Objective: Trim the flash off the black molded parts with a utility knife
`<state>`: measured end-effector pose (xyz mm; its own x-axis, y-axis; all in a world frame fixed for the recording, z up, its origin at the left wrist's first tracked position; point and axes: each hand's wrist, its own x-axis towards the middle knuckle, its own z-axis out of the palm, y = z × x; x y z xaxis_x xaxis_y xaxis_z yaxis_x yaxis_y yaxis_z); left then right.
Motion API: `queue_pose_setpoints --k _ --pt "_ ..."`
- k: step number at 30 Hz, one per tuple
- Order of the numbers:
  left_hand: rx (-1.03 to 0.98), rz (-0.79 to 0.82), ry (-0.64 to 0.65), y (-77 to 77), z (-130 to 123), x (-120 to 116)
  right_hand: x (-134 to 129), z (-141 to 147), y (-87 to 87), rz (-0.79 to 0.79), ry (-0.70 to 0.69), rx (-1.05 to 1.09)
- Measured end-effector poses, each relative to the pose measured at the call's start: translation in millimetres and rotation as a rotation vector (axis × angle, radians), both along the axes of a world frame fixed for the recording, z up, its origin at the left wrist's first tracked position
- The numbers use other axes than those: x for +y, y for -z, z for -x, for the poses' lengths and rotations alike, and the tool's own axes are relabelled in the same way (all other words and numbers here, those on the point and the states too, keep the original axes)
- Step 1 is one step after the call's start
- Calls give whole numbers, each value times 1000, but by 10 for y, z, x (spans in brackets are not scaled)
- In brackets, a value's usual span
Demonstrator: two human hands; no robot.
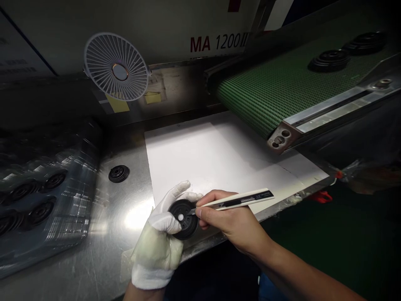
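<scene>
My left hand [166,230], in a white glove, grips a round black part [188,228] near the table's front edge, its fingers and thumb around the rim. A small pale round spot shows near the part's centre. My right hand [224,213], ungloved, is closed on a white and black utility knife [241,200]. The knife's tip reaches the face of the black part, close to the pale spot. To the left, another black part [119,173] lies on the metal table [109,255].
A white sheet [188,154] covers the table's middle. At right, a green conveyor belt [266,92] carries black parts [329,60]. A clear plastic tray [70,209] with several black parts is at left. A round fan [117,67] stands behind.
</scene>
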<state>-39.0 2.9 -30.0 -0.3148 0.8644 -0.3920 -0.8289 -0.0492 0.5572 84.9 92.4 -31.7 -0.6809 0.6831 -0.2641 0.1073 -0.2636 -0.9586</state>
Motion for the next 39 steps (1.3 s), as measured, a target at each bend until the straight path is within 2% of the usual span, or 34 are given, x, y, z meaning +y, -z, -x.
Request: queue_pose_setpoints --k 9,21,25,29,32,35,39 --pt "11 6 -6 -24 17 -1 -51 28 7 -8 47 20" --pt "7 6 -26 -1 14 -21 12 52 1 -29 -15 -13" --pt "-2 -26 -20 22 31 -30 12 40 42 56 -20 98" --pt "198 41 -52 15 37 -31 67 -7 17 187 33 272" --pt "427 148 -107 10 24 -40 113 -52 -37 146 139 313" --pt "612 220 -96 9 7 -46 105 -75 -74 131 186 309" --pt "649 204 -104 -16 -4 -20 22 -65 -81 202 185 306"
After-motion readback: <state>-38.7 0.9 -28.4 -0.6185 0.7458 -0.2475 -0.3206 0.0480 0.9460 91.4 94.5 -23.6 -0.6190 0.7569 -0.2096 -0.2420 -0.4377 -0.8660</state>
